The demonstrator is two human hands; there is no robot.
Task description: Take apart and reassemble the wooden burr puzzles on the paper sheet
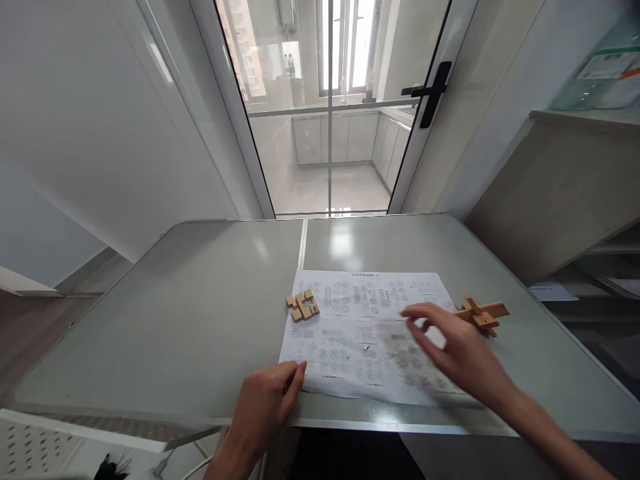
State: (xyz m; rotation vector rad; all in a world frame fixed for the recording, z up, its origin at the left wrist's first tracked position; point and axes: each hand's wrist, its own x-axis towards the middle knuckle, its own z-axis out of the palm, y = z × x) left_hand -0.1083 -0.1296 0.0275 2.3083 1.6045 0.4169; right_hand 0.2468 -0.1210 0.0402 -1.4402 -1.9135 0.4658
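Printed sheet [345,323] lies flat on the tabletop [210,300], extending to just short of the near edge, with its small diagrams arranged in rows and a crease running across the middle. Left hand [267,400] is positioned at the sheet's lower left corner; its fingers are folded inward and the thumb extends forward along them. Whether it pinches the paper cannot be determined from this view. Right hand [465,357] is located over the right half of the sheet, fingers loosely bent, index finger and thumb tips separated by a narrow gap; contact with the paper cannot be confirmed. Flat wooden assembly [303,305], composed of interlocked light blocks, rests across the left edge of the sheet. Crossed wooden assembly [484,319], darker in tone and composed of bars set at angles, is situated at the right edge of the sheet, just beyond the right hand. Glazed door [360,147], fitted with a black handle [434,93], stands behind the far edge of the tabletop.
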